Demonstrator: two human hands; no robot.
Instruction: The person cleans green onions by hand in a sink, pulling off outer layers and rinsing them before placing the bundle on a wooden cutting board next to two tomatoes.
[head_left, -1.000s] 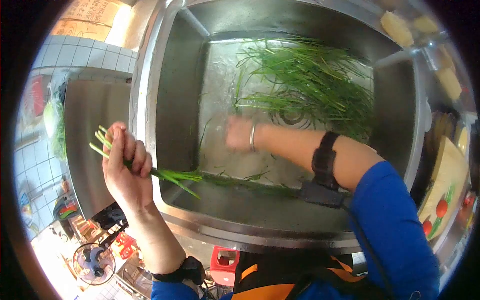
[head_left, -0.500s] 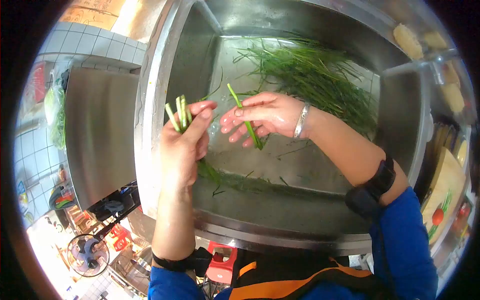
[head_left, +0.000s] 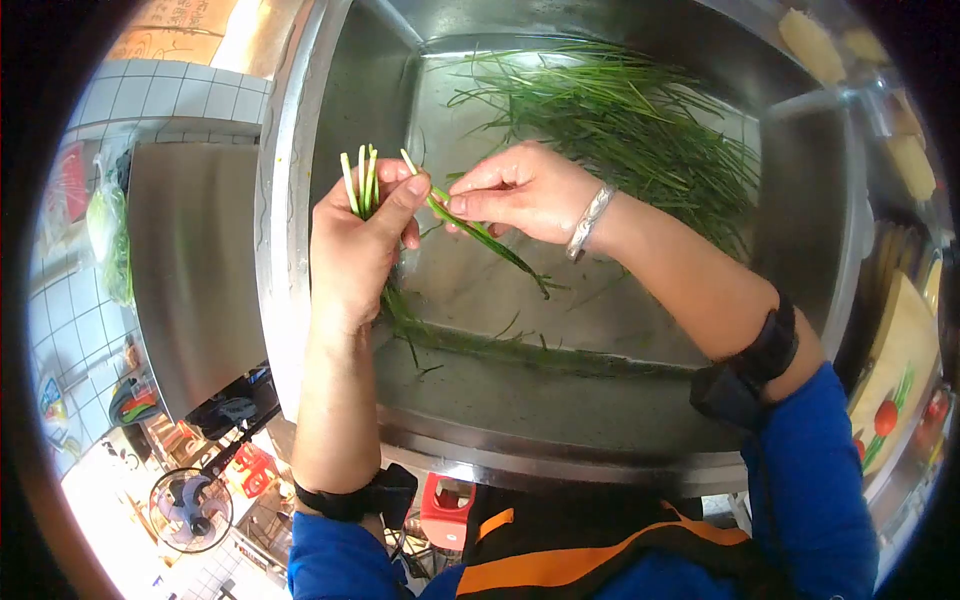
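Overhead, two hands sort green chives above a steel sink.

Largest is the sink [head_left: 300,200], with a loose heap of chives [head_left: 620,120] lying at its far end. The left hand [head_left: 355,250] is closed around a small bunch of stalks [head_left: 362,180], cut ends upward. The right hand [head_left: 520,190] pinches a single stalk [head_left: 480,235] just beside that bunch; its grip hides the stalk's middle.

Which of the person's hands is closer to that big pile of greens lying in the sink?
Right. The right hand hangs just beside the pile of greens, pinching one stalk; the left hand is farther off, gripping a small bunch.
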